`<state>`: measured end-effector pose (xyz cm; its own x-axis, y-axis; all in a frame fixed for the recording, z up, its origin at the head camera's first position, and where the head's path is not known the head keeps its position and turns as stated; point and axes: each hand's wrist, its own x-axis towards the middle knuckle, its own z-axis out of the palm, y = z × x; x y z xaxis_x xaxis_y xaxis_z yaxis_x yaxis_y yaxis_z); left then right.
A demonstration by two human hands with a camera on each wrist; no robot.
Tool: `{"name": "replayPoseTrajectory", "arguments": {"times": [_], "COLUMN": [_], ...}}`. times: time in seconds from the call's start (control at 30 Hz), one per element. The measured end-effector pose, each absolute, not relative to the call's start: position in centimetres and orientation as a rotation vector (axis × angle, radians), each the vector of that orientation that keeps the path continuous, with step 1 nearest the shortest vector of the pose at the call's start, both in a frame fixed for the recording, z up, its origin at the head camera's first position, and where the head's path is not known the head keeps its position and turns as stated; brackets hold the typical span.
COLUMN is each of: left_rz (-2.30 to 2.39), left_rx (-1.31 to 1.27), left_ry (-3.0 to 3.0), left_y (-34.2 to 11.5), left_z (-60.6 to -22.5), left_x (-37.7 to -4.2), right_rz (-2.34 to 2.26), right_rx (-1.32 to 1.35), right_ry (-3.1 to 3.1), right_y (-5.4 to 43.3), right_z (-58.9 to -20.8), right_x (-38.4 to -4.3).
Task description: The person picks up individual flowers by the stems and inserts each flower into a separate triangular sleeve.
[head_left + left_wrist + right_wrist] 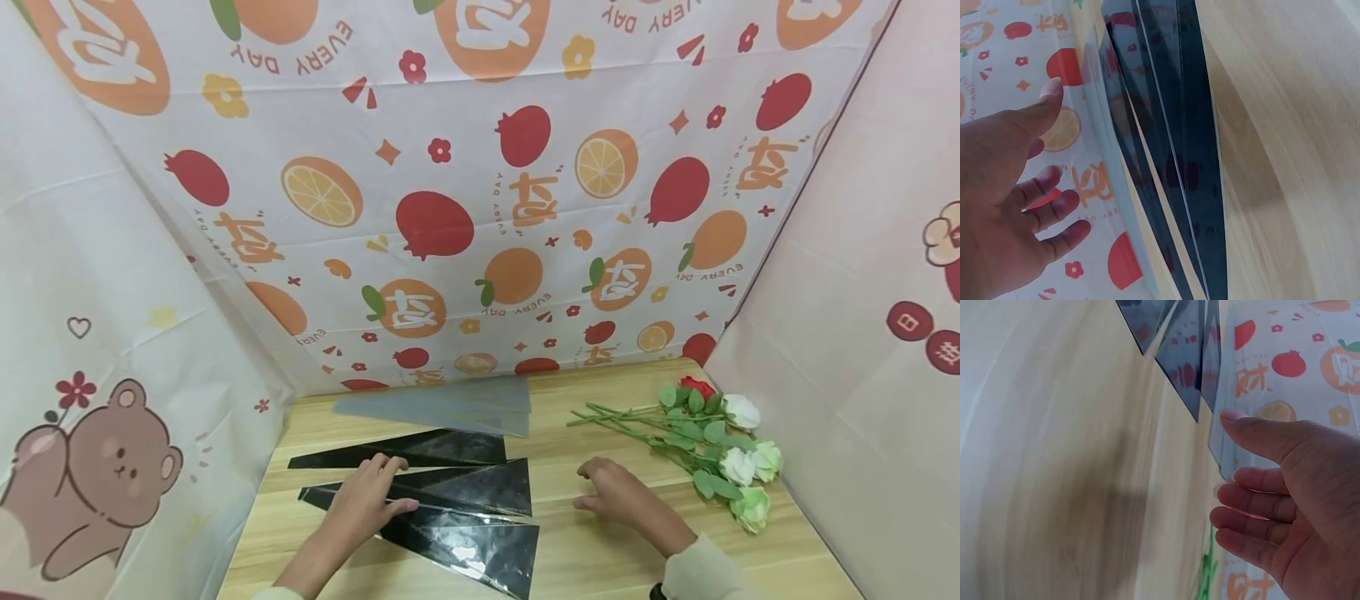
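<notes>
My left hand is over the glossy black tapered plastic sleeves on the table, and the head view does not tell whether it touches them. In the left wrist view its fingers are loosely bent with nothing held, and the black sleeves lie beside it. Right of the sleeves, my right hand is above bare wood, thumb and fingers apart. The right wrist view shows this hand holding nothing, with pointed ends of black sleeves beyond the thumb.
Clear greyish tapered sleeves lie behind the black ones, near the back wall cloth. On the right of the wooden table lies a bunch of stems with a red rose, white roses and pale green roses.
</notes>
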<state>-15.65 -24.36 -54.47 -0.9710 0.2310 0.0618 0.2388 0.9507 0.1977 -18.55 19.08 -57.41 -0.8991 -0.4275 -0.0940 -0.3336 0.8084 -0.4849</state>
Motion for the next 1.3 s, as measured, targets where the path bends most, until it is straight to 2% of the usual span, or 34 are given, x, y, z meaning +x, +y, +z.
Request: {"name": "replayPoseTrajectory", "arguments": {"times": [0.47,1.3], "left_rz": [-0.3,-0.353], "left_rx": [-0.454,-0.582], "left_ry": [-3.067,-3.122], "left_y": [-22.3,-16.5], "left_z": [-56.2,-59.4], "left_x": [-15.7,-15.8], "right_rz": [-0.64,-0.619], "right_rx": [-0.74,-0.744], "right_ry": [2.833,2.837], "right_y": [16.0,12.7], "right_z": [-59.8,-62.5], "right_x": [-18.1,-16.9]}}
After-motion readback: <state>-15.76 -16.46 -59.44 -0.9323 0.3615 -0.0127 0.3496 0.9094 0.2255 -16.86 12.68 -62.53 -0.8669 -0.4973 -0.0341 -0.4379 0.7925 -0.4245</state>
